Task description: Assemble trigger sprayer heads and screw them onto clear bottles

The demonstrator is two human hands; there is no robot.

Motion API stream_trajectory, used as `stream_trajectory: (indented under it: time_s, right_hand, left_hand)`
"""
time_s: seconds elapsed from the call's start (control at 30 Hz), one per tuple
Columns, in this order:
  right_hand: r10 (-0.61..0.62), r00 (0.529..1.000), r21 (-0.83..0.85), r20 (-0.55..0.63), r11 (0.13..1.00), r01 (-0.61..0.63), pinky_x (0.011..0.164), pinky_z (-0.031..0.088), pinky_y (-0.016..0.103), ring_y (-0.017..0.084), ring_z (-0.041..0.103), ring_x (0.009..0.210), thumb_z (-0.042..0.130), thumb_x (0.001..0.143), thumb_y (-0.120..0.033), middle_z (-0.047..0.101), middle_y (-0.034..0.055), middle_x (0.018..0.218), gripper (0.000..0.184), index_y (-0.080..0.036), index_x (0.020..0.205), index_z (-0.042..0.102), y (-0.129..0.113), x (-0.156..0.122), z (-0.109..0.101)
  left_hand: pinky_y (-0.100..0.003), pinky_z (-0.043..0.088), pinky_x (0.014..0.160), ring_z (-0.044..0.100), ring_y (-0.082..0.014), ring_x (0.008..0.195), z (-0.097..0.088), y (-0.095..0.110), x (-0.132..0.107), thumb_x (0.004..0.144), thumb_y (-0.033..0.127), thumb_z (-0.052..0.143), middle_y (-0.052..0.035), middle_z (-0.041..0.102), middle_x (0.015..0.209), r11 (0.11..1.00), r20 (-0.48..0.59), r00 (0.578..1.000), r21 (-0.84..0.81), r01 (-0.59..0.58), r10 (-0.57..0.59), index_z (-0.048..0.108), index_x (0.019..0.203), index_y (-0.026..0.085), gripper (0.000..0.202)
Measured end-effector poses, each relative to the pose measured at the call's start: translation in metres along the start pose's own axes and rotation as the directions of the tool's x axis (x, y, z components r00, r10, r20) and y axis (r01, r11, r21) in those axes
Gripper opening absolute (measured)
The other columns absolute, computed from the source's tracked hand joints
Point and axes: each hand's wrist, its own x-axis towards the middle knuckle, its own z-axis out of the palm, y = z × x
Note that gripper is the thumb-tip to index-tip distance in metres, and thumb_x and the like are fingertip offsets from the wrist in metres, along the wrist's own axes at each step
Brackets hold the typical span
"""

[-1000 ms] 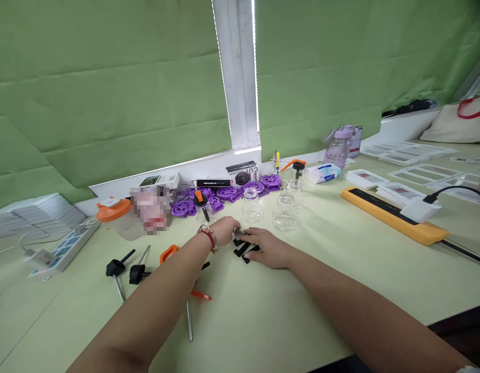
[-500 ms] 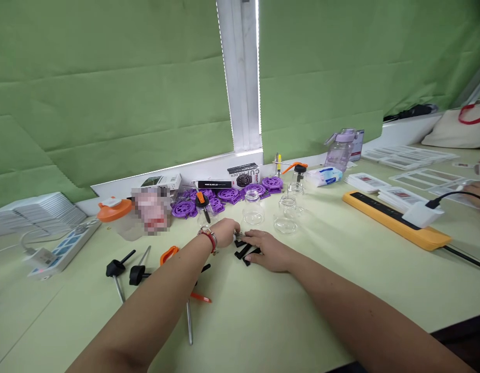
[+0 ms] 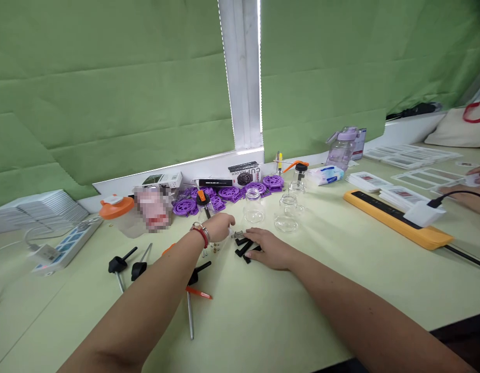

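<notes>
My left hand [image 3: 220,227], with a bracelet and a red cord at the wrist, is closed with its fingers curled in. Whatever it pinches is too small to make out; something whitish shows below the fingertips. Just right of it lie metal springs [image 3: 237,235]. My right hand [image 3: 271,249] lies flat, its fingers stretched over several black L-shaped plastic pieces [image 3: 243,249] and its fingertips beside the springs. Small brass-coloured and silver bits [image 3: 214,248] lie below my left hand. Black grinder cores with metal rods [image 3: 191,316] and an orange crank handle [image 3: 200,293] lie near my left forearm.
Clear glass jars [image 3: 285,220] stand beyond my hands, with purple plastic parts [image 3: 229,194] behind. A shaker with an orange lid [image 3: 116,207] is at left. To the right are a yellow power strip [image 3: 395,223] and another person's hand [image 3: 479,176].
My left hand has moved slightly left, away from the right hand, and the springs now show between them. My right hand stays on the black pieces. The view has shifted a little.
</notes>
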Motion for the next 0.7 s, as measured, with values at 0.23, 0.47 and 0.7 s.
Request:
stream_trajectory:
  time_s: [0.23, 0.47, 0.7]
  right_hand:
    - [0.024, 0.999, 0.023, -0.036, 0.999, -0.023, 0.108, 0.025, 0.047, 0.028, 0.025, 0.134, 0.053, 0.081, -0.048, 0.033, 0.009, 0.144, 0.061, -0.024, 0.136, 0.04, 0.0, -0.002, 0.001]
    - [-0.037, 0.991, 0.1, -0.132, 0.994, 0.051, 0.108, 0.024, 0.047, 0.027, 0.029, 0.132, 0.048, 0.084, -0.048, 0.039, 0.0082, 0.141, 0.052, -0.024, 0.131, 0.046, -0.027, -0.007, -0.009]
    - [0.092, 0.962, 0.273, -0.256, 0.962, -0.02, 0.077, 0.048, 0.034, 0.02, 0.059, 0.089, 0.045, 0.086, -0.046, 0.063, 0.0084, 0.105, 0.043, -0.022, 0.121, 0.051, -0.061, -0.01, -0.017]
  left_hand:
    - [-0.024, 0.042, 0.064, 0.059, -0.0166, 0.075, -0.028, -0.017, -0.104, 0.08, 0.038, 0.045, -0.0038, 0.065, 0.088, 0.99, -0.106, 0.99, -0.11, 0.084, -0.096, 0.057, 0.111, 0.022, 0.037]
    - [-0.027, 0.033, 0.05, 0.058, -0.0201, 0.064, 0.022, -0.016, -0.165, 0.083, 0.05, 0.036, -0.0057, 0.061, 0.073, 0.936, -0.124, 0.929, 0.014, 0.353, -0.348, 0.054, 0.08, 0.021, 0.034]
    - [-0.028, 0.031, 0.049, 0.059, -0.0234, 0.066, 0.045, -0.007, -0.155, 0.08, 0.043, 0.042, -0.0081, 0.062, 0.076, 0.922, -0.173, 0.913, 0.056, 0.383, -0.369, 0.049, 0.084, 0.019, 0.025]
